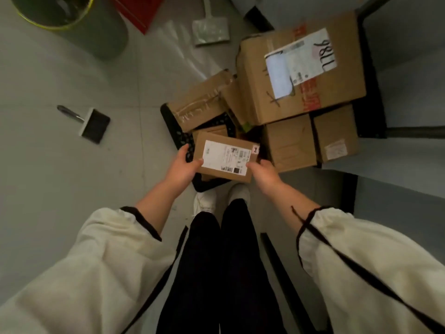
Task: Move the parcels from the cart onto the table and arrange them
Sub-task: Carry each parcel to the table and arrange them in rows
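Grey floor underfoot; the black cart (180, 138) carries at least five brown parcels (262, 75), and your left hand (184, 165) and right hand (263, 171) grip a sixth small parcel (216, 145) above it.

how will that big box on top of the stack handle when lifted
The big box is likely bulky: it looks far wider than the small parcel. Its taped cardboard seems stiff, though one corner looks crumpled. It appears to overhang the smaller boxes beneath, so a push may tip it.
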Demonstrator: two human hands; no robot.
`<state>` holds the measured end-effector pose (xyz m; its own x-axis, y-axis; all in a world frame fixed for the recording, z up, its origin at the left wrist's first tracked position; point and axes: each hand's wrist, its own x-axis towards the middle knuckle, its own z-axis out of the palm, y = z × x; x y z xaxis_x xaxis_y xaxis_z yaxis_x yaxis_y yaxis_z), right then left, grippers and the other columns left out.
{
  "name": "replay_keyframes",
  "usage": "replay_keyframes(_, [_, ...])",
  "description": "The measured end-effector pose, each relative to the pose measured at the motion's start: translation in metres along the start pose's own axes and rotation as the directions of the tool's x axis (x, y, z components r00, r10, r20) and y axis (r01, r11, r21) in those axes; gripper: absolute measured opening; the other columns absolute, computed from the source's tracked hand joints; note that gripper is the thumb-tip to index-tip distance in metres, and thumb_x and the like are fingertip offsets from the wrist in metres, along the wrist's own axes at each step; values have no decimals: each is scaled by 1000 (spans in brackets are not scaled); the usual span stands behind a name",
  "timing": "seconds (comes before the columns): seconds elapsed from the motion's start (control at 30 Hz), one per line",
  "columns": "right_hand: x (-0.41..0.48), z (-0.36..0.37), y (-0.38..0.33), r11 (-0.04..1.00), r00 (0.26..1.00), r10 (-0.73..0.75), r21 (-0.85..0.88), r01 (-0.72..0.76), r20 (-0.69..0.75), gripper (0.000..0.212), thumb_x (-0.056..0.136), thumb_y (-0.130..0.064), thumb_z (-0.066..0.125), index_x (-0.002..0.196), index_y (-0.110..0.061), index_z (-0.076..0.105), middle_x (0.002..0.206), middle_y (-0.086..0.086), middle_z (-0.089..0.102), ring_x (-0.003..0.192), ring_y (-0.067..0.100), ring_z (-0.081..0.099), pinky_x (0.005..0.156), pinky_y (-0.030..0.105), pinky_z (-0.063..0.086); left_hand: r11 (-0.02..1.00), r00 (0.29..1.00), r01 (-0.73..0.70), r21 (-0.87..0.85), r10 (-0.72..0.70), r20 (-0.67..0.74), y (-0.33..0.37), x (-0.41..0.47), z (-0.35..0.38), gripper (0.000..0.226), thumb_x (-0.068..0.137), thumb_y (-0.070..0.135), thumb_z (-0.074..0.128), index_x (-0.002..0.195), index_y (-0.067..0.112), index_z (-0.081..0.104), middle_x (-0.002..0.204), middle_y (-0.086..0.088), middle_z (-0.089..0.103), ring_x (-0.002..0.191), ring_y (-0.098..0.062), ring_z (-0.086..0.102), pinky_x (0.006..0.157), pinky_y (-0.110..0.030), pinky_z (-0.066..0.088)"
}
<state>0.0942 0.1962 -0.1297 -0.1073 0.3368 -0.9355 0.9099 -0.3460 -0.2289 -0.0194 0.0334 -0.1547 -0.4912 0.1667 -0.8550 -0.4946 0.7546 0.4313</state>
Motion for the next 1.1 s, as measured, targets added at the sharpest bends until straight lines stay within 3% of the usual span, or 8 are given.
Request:
replay_keyframes(0.13, [33,7,15,995,996,76,73,-73,-42,61,92,-27,54,143,-5,31,139,11,45,117,23,46,84,24,30,997,998,53,-62,-51,41,-16,28,17,70,93,21,56,151,19,17,147,-4,38,128,-21,43,89,-24,35])
replay_keyframes(0.23, [44,12,20,987,997,68,144,-72,34,42,92,-24,53,132,-13,46,131,6,55,102,16,50,88,30,38,995,999,49,-86,-47,25,-18,36,26,59,93,18,55,145,14,29,134,-1,50,110,-13,51,79,-20,38])
replay_keyframes(0.37, [37,12,22,980,999,25,197,-31,29,37,91,-18,54,128,-15,52,125,6,61,113,22,56,103,39,41,992,998,59,-111,-58,7,-14,25,25,55,92,17,55,142,12,33,131,-2,52,102,-11,48,71,-18,37])
replay_keyframes(0.6, [-57,-3,-11,983,990,-111,154,97,87,38,92,-16,52,130,-21,52,124,-1,61,114,18,55,105,41,41,993,1000,-18,-114,15,-22,30,-43,-26,52,92,16,54,140,12,37,133,-3,53,106,-13,51,82,-26,39])
replay_keyframes(0.77, [-165,-21,-56,949,949,-304,111,294,89,46,91,-13,51,135,-27,48,124,-7,61,117,15,53,104,42,41,984,985,-163,-73,159,-68,84,-122,-83,53,92,19,55,140,14,36,120,8,51,98,-6,51,62,-5,35])
replay_keyframes(0.87, [-235,-36,-82,888,892,-451,119,444,37,42,90,-12,51,128,-28,57,114,-13,66,110,9,59,91,31,50,945,943,-314,-90,299,-146,118,-184,-120,50,91,17,56,138,17,40,120,10,50,97,0,51,65,0,34])
replay_keyframes(1.03, [-355,-65,-134,690,684,-710,33,724,-166,36,92,-15,49,120,-35,60,102,-26,64,95,-16,56,74,4,44,820,808,-566,-86,531,-257,174,-302,-178,47,91,14,56,135,26,45,132,1,49,114,-12,51,97,-30,44])
replay_keyframes(1.1, [-399,-74,-152,596,600,-774,90,798,-201,37,92,-14,49,113,-42,59,98,-24,67,94,-16,58,72,4,48,743,716,-665,-69,610,-339,194,-350,-197,48,91,14,56,136,26,45,129,3,49,117,-9,48,104,-34,40])
